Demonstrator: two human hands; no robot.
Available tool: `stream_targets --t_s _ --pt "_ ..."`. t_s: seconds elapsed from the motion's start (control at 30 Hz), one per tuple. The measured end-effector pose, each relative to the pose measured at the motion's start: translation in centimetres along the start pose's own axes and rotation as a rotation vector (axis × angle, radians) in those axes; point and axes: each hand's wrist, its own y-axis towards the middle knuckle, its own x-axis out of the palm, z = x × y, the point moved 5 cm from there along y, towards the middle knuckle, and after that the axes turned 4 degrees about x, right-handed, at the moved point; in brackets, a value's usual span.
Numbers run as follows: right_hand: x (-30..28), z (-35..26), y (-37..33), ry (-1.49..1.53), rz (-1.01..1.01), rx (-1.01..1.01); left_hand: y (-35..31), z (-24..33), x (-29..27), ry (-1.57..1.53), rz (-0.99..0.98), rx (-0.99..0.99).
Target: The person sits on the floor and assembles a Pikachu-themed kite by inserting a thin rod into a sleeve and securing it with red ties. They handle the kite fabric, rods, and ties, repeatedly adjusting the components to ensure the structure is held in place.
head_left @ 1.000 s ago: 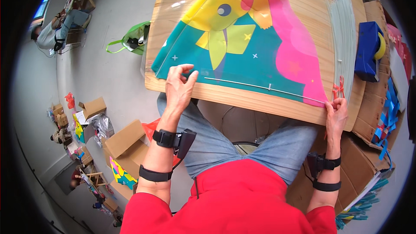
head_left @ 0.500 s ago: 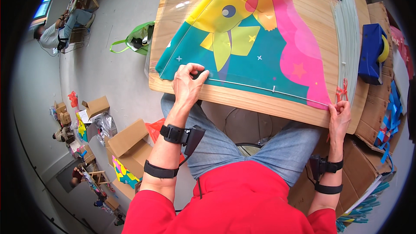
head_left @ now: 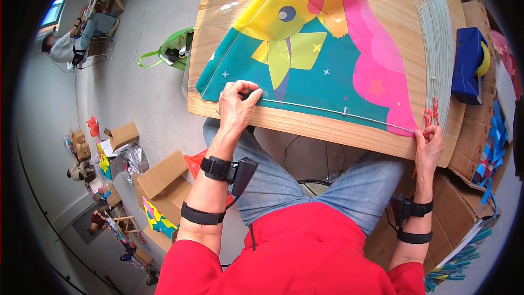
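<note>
A thin printed kite (head_left: 305, 90) in teal, pink and yellow lies on the wooden table (head_left: 327, 134), with a cartoon figure on it. A slender white rod (head_left: 311, 107) runs along its near edge, carrying a small white clip (head_left: 344, 111). My left hand (head_left: 238, 104) rests at the left part of that edge, its thumb and fingers closed round the rod's left end, which they partly hide. At the pink right corner my right hand (head_left: 429, 141) pinches the other end of the rod together with the kite's tip.
A bundle of long white rods (head_left: 436, 38), tied with orange string (head_left: 431, 112), lies along the table's right side. Beyond it stands a blue tape dispenser (head_left: 467, 68). Cardboard boxes (head_left: 164, 177) stand on the floor at left, and a green bag (head_left: 173, 49) hangs by the table.
</note>
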Motion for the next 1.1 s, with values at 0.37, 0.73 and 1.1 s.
stream_targets --t_s 0.37,0.73,1.1 --pt "0.1 0.4 0.1 0.008 -0.003 0.008 -0.1 0.7 0.1 0.077 0.034 0.010" --pt "0.2 0.3 0.1 0.016 -0.003 0.012 0.2 -1.4 0.7 -0.098 -0.002 -0.033" --pt "0.2 0.2 0.2 -0.028 0.001 0.012 0.2 0.7 -0.5 -0.244 -0.180 -0.163"
